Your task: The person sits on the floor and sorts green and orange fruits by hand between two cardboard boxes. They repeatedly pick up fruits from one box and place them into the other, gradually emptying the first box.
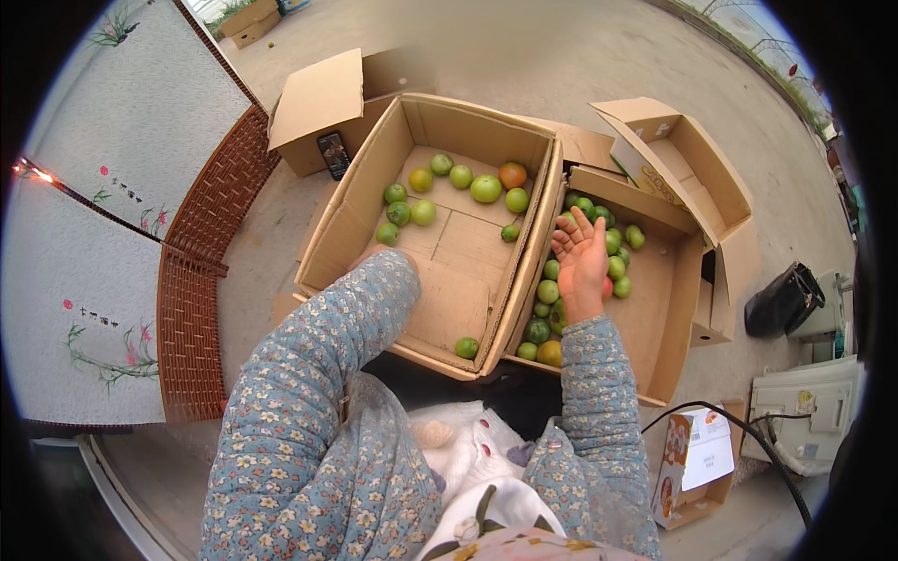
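Observation:
Before me a deep cardboard box holds several tomatoes, mostly green, such as a large green one and an orange-red one. My left hand reaches down inside its left wall. The flowered sleeve covers most of that hand, so its fingers and anything in them are hidden. My right hand hovers palm up, fingers spread and holding nothing, over a shallower cardboard box. Many green tomatoes crowd the left half of this second box, with an orange-yellow one near its front edge.
A phone leans against an open carton at the far left. Another carton stands behind the shallow box. To the right are a black bag, a black cable and a small printed box. A woven-edged screen borders the left.

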Demonstrator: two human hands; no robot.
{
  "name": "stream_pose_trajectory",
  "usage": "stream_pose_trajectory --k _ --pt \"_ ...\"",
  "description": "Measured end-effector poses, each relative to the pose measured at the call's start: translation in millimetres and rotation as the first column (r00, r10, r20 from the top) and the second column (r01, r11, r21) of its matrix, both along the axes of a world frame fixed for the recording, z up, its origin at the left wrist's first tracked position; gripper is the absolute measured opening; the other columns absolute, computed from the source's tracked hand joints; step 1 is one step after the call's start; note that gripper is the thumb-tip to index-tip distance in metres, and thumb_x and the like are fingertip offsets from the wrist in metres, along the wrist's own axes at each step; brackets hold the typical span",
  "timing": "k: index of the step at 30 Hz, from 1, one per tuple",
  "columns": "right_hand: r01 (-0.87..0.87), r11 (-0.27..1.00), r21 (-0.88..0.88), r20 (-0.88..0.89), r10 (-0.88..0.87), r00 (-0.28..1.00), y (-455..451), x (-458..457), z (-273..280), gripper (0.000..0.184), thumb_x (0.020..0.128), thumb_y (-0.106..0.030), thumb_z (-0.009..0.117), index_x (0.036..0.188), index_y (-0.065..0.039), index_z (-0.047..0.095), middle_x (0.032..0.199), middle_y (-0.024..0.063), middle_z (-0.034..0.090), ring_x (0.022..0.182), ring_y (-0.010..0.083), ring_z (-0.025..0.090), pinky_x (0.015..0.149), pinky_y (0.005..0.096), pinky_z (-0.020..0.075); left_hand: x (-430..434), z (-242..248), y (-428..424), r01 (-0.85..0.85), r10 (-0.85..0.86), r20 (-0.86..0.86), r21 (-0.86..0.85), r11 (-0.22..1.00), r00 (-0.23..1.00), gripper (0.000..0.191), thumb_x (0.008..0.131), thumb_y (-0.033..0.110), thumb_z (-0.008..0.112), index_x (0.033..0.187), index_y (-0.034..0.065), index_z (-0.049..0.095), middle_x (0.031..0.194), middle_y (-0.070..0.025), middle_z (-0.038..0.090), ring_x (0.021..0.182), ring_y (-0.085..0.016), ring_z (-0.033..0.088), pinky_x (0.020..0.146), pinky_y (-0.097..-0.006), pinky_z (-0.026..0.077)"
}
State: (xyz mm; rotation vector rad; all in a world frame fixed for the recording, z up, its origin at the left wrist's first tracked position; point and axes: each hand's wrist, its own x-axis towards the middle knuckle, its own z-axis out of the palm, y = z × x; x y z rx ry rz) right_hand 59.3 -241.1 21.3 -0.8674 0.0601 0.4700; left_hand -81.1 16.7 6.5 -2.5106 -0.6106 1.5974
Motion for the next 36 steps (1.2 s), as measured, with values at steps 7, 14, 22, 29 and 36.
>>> stream_pose_trajectory --k 7,14,22,29,36 --pt "-0.041 0.998 -0.037 0.030 0.042 0.999 2.6 -2.2 2.4 0.053 0.102 -0.045 0.037 0.128 -0.002 0.053 0.095 0.0052 0.064 0.076 0.0111 0.056 0.071 0.0257 0.0472 -7.1 2.6 14.2 -0.027 0.027 0.016 0.039 0.999 1.000 0.058 0.068 0.051 0.077 0.102 0.0031 0.072 0.100 -0.0125 0.071 0.092 -0.023 0.067 0.082 -0.0356 0.053" --pt "-0.088 0.978 -0.187 0.230 0.130 0.965 5.6 -10.0 20.3 0.047 0.102 -0.040 0.042 0.124 -0.002 0.056 0.094 0.0039 0.063 0.073 0.0083 0.055 0.070 0.0233 0.0458 -2.5 35.0 6.0 -0.011 0.010 0.128 0.007 1.000 0.992 0.054 0.069 0.045 0.078 0.102 0.0020 0.072 0.099 -0.0122 0.071 0.090 -0.022 0.067 0.081 -0.0339 0.054" --pt "0.367 0.817 -0.445 0.895 0.418 0.157 16.7 -35.4 44.8 0.050 0.079 -0.021 0.070 0.127 -0.009 0.058 0.090 0.0089 0.062 0.084 0.0254 0.056 0.077 0.0372 0.0454 32.4 98.9 -23.7 0.059 0.611 0.237 -0.953 0.297 0.755 0.046 0.082 0.020 0.067 0.122 -0.0014 0.058 0.112 -0.0064 0.064 0.099 -0.013 0.060 0.091 -0.0279 0.047" --pt "0.454 0.752 -0.478 0.871 0.475 0.129 10.6 -36.3 52.3 0.053 0.077 -0.018 0.073 0.127 -0.010 0.058 0.093 0.0106 0.062 0.085 0.0281 0.056 0.079 0.0392 0.0448 49.3 105.3 -49.4 0.152 0.838 0.097 -0.988 0.017 0.538 0.035 0.090 0.018 0.065 0.121 0.0029 0.058 0.111 -0.0029 0.063 0.102 -0.010 0.059 0.089 -0.0290 0.050" --pt "0.257 0.964 -0.062 0.250 -0.234 0.939 13.9 -13.2 13.9 0.035 0.096 -0.032 0.056 0.119 -0.004 0.057 0.098 0.0074 0.065 0.086 0.0160 0.059 0.077 0.0305 0.0463 102.0 56.9 -43.4 0.125 0.925 0.322 -0.945 0.302 0.203 0.033 0.093 0.029 0.062 0.111 0.0008 0.062 0.092 -0.0097 0.068 0.085 -0.019 0.067 0.073 -0.0307 0.054"
